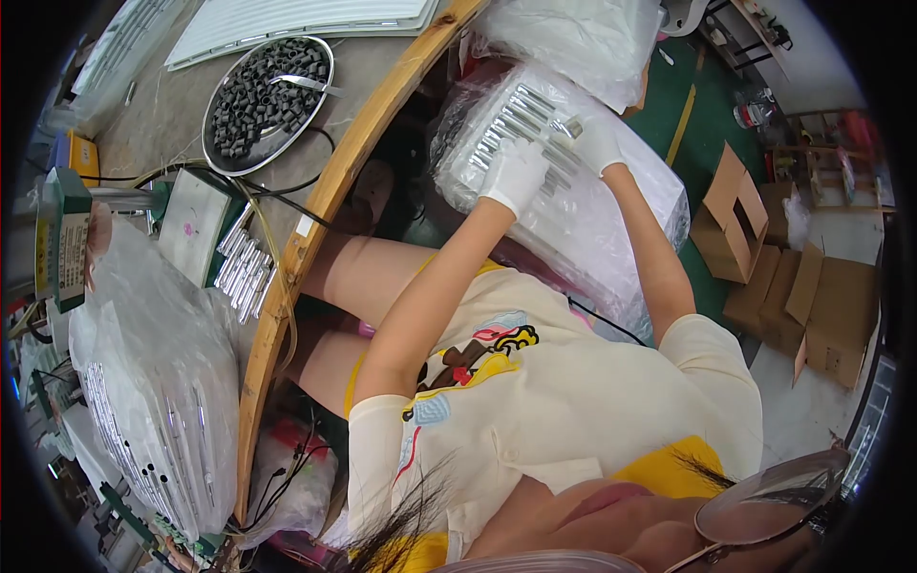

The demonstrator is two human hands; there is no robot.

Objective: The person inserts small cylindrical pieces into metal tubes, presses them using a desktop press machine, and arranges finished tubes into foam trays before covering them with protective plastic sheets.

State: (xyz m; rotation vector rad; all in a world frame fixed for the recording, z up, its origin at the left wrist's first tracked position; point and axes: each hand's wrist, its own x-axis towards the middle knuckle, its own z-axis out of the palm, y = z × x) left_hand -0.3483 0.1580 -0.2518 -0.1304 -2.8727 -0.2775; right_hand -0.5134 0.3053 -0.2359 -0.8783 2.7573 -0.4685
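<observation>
Handling shiny tubes [521, 115] laid in a row on a plastic-wrapped bundle [597, 224].
The gloved right hand [596, 143] grips a small metal piece [571, 127]; the left hand [517, 174] touches the tubes, its grip unclear. On the desk [368, 100], a round dish [209, 116] holds black caps [263, 95] and a spoon [304, 83].

Plastic sheeting [611, 239] (crinkled) under silvery tubes [516, 116]

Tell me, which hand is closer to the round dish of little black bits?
The person's left hand. It's at the shiny tubes, to the right of the round dish. The right hand is on the left hand's far side from the dish.
</observation>
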